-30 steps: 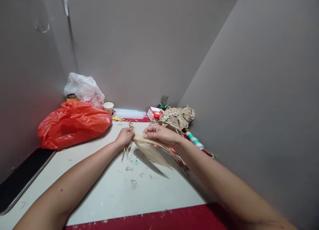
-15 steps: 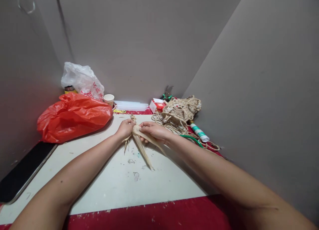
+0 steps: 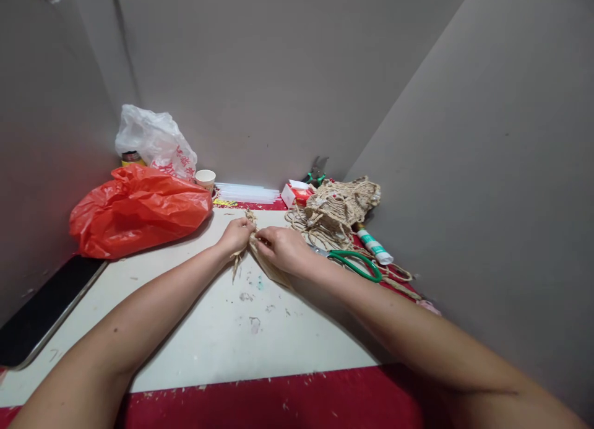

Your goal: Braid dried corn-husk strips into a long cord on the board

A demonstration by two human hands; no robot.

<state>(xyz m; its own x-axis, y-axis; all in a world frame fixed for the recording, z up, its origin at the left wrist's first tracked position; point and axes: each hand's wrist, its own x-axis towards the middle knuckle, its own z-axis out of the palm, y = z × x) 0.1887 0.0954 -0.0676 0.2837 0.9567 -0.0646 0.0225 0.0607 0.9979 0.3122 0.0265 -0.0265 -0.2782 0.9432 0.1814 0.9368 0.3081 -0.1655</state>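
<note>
My left hand is closed around a bundle of dry, straw-coloured husk; a frayed braided end pokes out beyond the fingers and loose shreds hang below them. Close by on the right, my right hand pinches a pale corn husk strip, which slants down toward the right and passes partly under the palm. Both hands are over the white board. Green-handled scissors lie just right of my right wrist, their blades partly covered.
Left of my arms are a red plastic bag, a white plastic bag and a phone. A paper cup, clear sticks, a small box and pruners stand behind. Coiled braided cord and a roll are to the right.
My right hand has turned palm-down over the husk strips. The two spread strips have drawn together toward the right, under that hand. More of the scissors shows now.
</note>
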